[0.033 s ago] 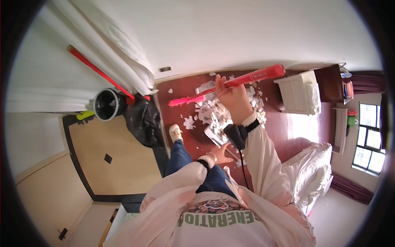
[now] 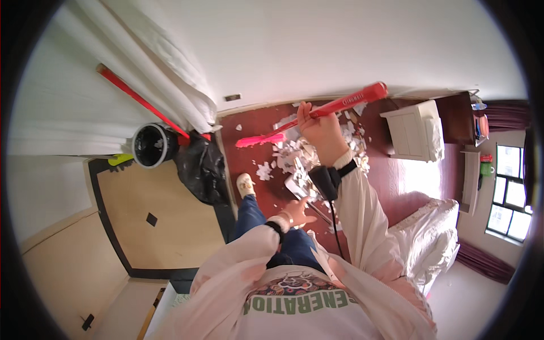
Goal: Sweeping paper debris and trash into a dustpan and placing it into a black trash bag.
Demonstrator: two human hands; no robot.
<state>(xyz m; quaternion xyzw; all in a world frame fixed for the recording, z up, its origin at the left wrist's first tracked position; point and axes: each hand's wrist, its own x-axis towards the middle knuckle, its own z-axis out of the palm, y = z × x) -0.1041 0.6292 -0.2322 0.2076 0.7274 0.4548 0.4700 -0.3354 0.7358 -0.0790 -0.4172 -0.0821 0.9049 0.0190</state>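
While a bin and a black bag stand at left, pink bristles of the broom show at the left edge of the paper scraps; the left hand, spread and seemingly empty, is near a likely dustpan; the right hand grips the broom, where short, low strokes would probably scatter less

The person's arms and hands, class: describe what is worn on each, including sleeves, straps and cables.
The left hand is gloveless, below a black wristband and a loose, pale left sleeve. The right hand, also gloveless, has a matching right sleeve, a black strap, and a boxy black device trailing a thin black cable.
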